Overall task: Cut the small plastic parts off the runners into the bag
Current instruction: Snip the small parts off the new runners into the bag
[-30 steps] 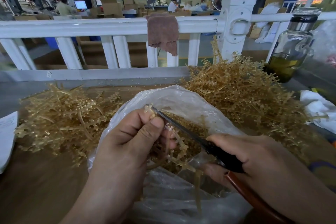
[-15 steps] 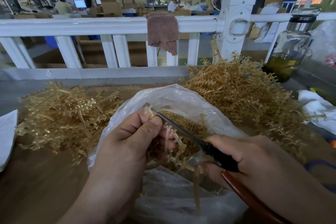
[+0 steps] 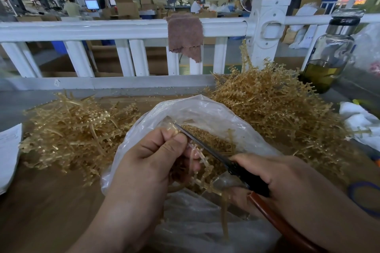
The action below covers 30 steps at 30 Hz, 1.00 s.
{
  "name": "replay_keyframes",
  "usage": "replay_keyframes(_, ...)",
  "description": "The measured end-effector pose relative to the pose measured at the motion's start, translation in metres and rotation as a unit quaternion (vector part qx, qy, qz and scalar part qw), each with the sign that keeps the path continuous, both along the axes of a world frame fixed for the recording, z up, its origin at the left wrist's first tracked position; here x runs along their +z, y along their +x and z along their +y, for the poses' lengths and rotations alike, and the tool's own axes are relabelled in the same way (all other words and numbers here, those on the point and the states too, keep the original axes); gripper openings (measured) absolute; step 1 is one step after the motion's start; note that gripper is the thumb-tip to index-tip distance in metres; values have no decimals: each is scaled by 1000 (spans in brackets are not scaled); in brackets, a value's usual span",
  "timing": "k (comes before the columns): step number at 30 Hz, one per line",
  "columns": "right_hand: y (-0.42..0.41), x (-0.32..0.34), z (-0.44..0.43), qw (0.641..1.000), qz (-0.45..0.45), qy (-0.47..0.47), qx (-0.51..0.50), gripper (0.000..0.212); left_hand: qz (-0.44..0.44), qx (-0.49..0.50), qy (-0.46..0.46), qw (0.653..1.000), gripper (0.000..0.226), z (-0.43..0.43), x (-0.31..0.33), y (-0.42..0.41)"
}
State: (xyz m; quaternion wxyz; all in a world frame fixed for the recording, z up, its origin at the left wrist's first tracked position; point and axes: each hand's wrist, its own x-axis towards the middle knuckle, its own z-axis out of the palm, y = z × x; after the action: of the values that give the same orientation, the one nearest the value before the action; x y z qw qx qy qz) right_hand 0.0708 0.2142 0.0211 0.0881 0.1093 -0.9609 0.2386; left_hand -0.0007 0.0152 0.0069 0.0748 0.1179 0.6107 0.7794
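Note:
My left hand (image 3: 150, 162) grips an amber plastic runner (image 3: 202, 167) over the open mouth of a clear plastic bag (image 3: 197, 109). My right hand (image 3: 287, 183) grips scissors (image 3: 207, 151) with a black pivot and red-brown handles. The blades lie along the runner, their tips beside my left thumb and forefinger. Small amber cut parts (image 3: 207, 135) lie heaped inside the bag. The runner's stem hangs down past the bag's front edge.
A pile of amber runners (image 3: 74, 129) lies on the left of the brown table, a bigger pile (image 3: 273, 104) on the right. A glass bottle (image 3: 329, 55) with yellow liquid stands far right. A white railing (image 3: 123, 26) with a brown cloth (image 3: 185, 35) closes the back. White paper (image 3: 9, 150) lies at left.
The scissors have slid slightly along the runner toward my left fingers. Both hands stay over the bag in nearly the same place.

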Motion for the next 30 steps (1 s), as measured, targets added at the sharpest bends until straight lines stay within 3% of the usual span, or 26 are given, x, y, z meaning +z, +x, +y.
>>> replay_keyframes(17, 0, -5, -2, 1000, 24, -1, -12, 49, -5, -18, 3, 1000, 19, 0, -1, 2)
replay_keyframes(22, -1, -3, -2, 1000, 9, -1, -11, 36, -4, -21, 5, 1000, 19, 0, -2, 1)
replay_keyframes(30, 1, -3, -2, 1000, 11, -19, -21, 50, -2, -14, 10, 1000, 18, 1, -2, 1)
